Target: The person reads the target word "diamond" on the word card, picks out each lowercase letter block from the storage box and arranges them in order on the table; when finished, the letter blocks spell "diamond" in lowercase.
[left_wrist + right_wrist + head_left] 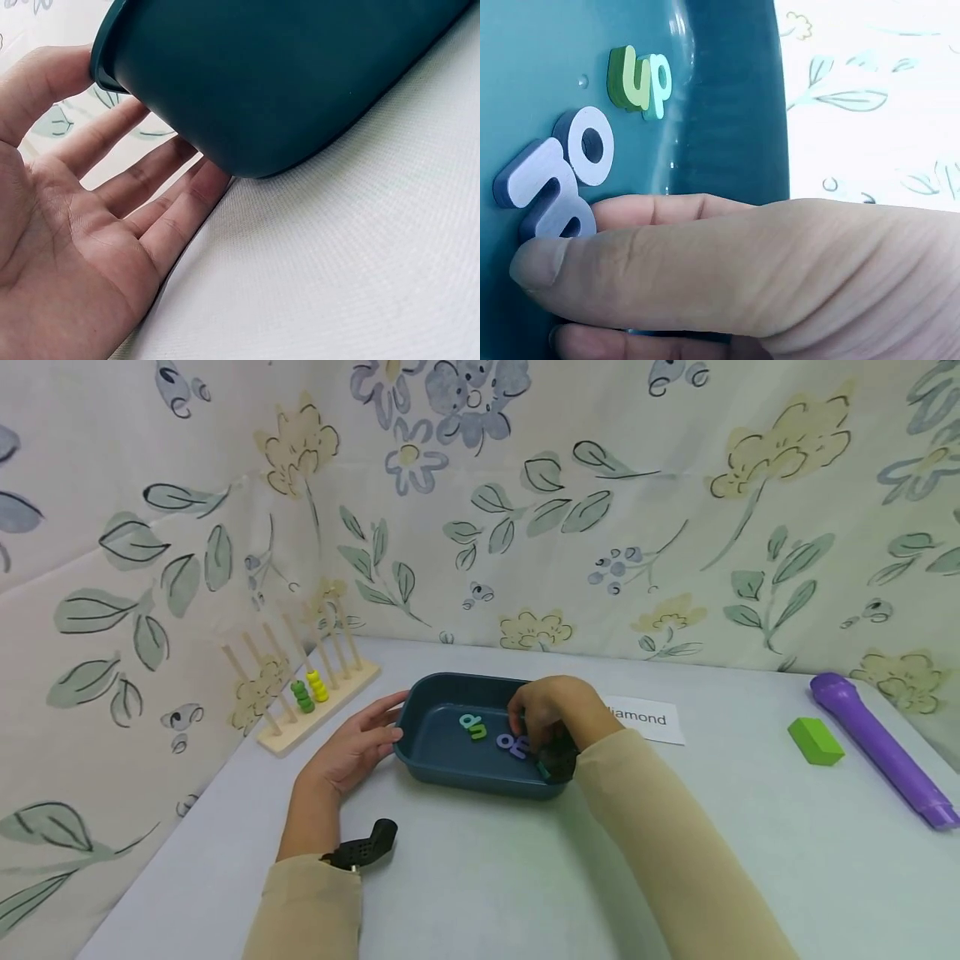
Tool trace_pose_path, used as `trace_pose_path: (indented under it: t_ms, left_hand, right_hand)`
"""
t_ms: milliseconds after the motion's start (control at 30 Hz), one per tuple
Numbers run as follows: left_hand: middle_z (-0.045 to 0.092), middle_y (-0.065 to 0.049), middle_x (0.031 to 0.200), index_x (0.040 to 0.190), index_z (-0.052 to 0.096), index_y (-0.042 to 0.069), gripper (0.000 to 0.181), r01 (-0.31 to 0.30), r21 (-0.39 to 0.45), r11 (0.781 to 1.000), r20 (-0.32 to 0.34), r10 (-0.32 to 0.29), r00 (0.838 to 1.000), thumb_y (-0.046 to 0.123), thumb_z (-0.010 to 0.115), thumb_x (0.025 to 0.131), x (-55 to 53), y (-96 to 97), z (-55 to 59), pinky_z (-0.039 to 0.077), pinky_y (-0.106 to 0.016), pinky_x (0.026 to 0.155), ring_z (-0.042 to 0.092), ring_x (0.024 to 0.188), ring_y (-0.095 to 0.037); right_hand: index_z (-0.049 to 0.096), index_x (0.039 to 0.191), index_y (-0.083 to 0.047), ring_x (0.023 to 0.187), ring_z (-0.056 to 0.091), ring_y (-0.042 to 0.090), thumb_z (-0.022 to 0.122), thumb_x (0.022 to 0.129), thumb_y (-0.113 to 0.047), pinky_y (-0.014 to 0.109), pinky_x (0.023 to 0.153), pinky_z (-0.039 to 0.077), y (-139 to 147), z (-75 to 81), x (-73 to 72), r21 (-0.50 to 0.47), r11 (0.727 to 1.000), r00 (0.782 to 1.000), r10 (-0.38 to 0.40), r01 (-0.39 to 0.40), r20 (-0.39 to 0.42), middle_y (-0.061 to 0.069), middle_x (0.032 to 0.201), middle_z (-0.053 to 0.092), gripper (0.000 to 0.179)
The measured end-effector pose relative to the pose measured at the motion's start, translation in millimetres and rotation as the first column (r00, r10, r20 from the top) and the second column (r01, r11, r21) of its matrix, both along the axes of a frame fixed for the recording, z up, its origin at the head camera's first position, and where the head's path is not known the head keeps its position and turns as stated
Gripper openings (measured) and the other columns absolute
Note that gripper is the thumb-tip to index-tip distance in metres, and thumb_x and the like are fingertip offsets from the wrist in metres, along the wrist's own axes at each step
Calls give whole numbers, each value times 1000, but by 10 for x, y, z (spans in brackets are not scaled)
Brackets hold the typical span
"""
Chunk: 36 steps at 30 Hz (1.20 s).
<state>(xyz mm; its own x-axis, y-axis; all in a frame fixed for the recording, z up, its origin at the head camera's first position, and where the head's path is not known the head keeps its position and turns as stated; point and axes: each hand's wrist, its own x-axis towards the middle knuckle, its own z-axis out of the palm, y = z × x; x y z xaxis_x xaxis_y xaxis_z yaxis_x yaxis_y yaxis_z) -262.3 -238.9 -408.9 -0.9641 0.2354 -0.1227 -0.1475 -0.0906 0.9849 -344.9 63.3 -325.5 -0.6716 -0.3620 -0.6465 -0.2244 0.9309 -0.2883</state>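
A dark teal tray [450, 774] stands on the white table with small letters in it. At its left end my left hand [360, 743] rests against the outside, the thumb touching the rim and the other fingers fairly straight along the wall. My right hand [551, 706] reaches inside the tray's right half. Its thumb and index finger pinch a purple letter [544, 176], which lies beside a purple letter o [592, 146]. A green letter [628, 79] and a mint letter [660, 86] lie together farther off. Near the right wrist a dark green piece [543, 769] shows partly.
A wooden peg stand [318, 714] with green and yellow beads is at the back left. Behind the right hand lies a partly covered card [648, 718] reading "iamond". To the right are a green block [816, 742] and a long purple tube [885, 750]. A floral curtain [480, 510] hangs behind.
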Motion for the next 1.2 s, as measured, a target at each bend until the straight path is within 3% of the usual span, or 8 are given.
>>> trace_pose_path:
  t_ms: [700,967,1100,1200]
  left_hand:
    - [31,-12,167,160,39,17,68,-7,-10,1000,-7,7,1000,10,65,97,9,-40,-23,51,-20,100,42,145,-30]
    - [32,-12,166,160,39,16,68,7,-5,1000,-11,-7,1000,7,63,97,-14,-23,-26,52,-21,99,43,143,-29]
    - [32,-12,166,160,39,16,68,2,-5,1000,-12,-2,1000,8,64,97,-16,-16,-17,52,-21,99,43,143,-29]
    - [32,-12,167,160,39,16,69,1,-7,1000,-9,-1,1000,8,65,97,-17,-15,-10,52,-20,99,42,144,-29]
  right_hand:
    - [72,92,-16,88,64,23,78,85,-7,34,74,52,-65,-75,-21,-10,1000,998,-5,4,-56,6,99,68,13]
    - [71,87,-15,85,66,21,75,88,-9,34,76,55,-1,-41,-33,-69,997,998,16,-20,-55,5,96,70,7]
    - [72,93,-16,87,65,22,75,87,-7,37,81,56,30,-15,-54,-117,993,1000,18,-20,-17,6,101,68,11]
    - [73,101,-18,87,63,22,74,86,-3,38,82,55,47,9,-68,-130,991,998,26,-17,62,7,107,65,21]
